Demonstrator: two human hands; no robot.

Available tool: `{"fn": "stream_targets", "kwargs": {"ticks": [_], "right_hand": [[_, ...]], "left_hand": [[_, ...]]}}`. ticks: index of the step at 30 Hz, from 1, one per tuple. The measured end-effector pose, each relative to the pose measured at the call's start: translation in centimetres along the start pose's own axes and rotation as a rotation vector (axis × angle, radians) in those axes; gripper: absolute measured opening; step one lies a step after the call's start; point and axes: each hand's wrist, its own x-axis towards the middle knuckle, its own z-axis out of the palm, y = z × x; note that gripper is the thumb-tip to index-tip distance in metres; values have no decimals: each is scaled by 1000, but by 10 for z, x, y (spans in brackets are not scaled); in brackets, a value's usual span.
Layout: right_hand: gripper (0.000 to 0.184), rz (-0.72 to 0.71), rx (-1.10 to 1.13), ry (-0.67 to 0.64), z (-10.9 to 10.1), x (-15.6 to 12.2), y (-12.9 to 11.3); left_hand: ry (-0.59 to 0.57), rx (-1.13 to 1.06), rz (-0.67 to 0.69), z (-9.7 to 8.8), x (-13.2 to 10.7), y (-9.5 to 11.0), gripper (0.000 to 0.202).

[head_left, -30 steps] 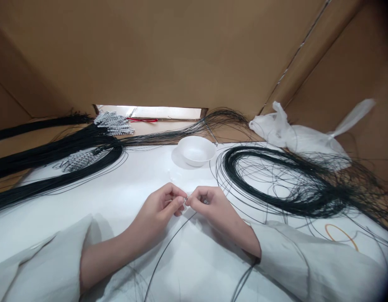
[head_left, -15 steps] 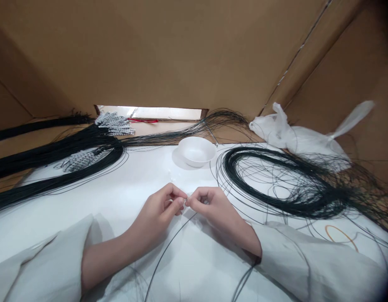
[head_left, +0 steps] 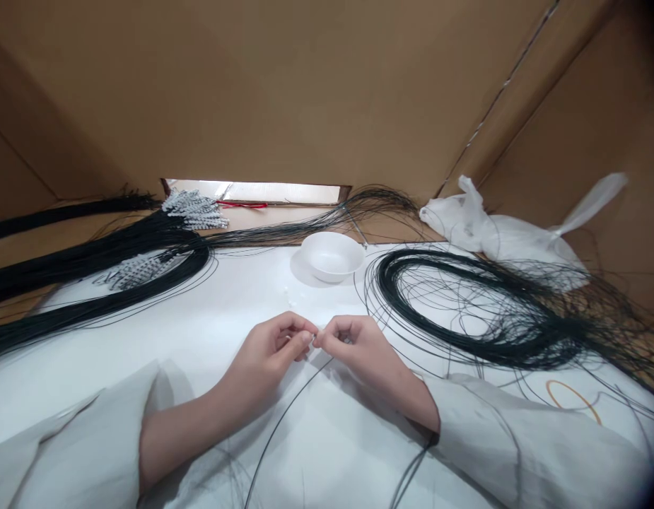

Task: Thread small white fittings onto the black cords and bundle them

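Observation:
Over the white tabletop, my left hand [head_left: 276, 350] and my right hand [head_left: 361, 346] meet fingertip to fingertip. Thumb and index finger of my left hand pinch a tiny pale thing, mostly hidden, whose kind I cannot make out. My right hand is closed in a pinch as well, with a thin black cord [head_left: 287, 411] coming out from under its fingers and curving down towards me. More strands of cord [head_left: 411, 475] hang below the right wrist. A white bowl [head_left: 333, 256] stands just beyond both hands.
At right lies a large coil of black cord [head_left: 390, 283] with tangled ends, near an orange loop [head_left: 573, 397] and a white plastic bag [head_left: 512, 230]. Bundles of black cord [head_left: 93, 272] with black-and-white patterned ends [head_left: 194, 210] lie at left. Cardboard walls [head_left: 284, 92] enclose the table.
Both hands stay pinched together in nearly the same place, with only a slight shift at the fingertips. The view has moved very slightly; the other things lie as before.

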Motion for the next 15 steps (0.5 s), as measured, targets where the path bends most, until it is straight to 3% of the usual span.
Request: {"fn": "stream_targets", "kwargs": {"ticks": [15], "right_hand": [[15,20,-19,-9,0,-1,-2]], "left_hand": [[12,85,21,-1,-2,-1,13]]}}
